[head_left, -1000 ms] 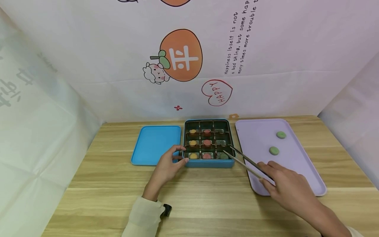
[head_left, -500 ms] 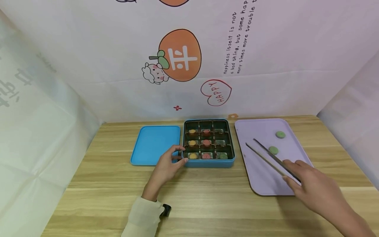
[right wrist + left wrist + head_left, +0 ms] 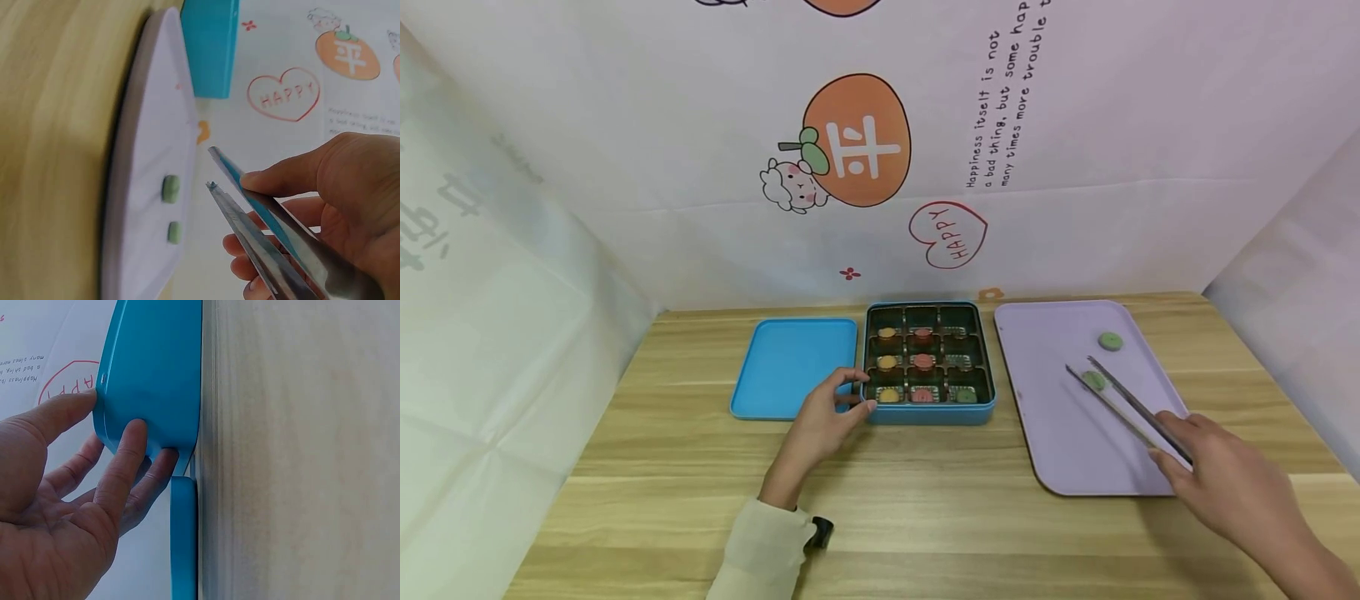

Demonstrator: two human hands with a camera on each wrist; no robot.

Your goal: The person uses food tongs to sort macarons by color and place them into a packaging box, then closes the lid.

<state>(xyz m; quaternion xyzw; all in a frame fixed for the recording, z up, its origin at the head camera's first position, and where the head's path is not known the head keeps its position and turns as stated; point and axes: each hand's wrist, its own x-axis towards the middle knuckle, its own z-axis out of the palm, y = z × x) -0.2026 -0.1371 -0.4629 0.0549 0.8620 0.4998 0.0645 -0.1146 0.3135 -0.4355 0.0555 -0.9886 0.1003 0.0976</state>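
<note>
Hovering over the lilac tray [image 3: 1052, 442], the steel tongs [image 3: 292, 230] have their tips parted. From the head they line up on either side of the nearer green sweet [image 3: 1093, 381], but the right wrist view shows them raised clear of it. The right hand [image 3: 1232, 479] grips the tongs, thumb on one arm and fingers on the other. A farther green sweet [image 3: 1110, 341] lies near the tray's far right side.

Just left of the tray sits an open blue box [image 3: 932, 415] with nine compartments: yellow sweets [image 3: 888, 362] in the left column, pink sweets [image 3: 923, 362] in the middle, one green piece [image 3: 966, 395] at front right. The left hand [image 3: 827, 421], fingers spread, rests its fingertips against the box's front left corner. Beside that, a blue lid [image 3: 797, 358] lies flat on the wooden table [image 3: 925, 517]. A pale sleeve [image 3: 760, 542] covers the left forearm, and a white printed cloth [image 3: 700, 167] hangs behind.
</note>
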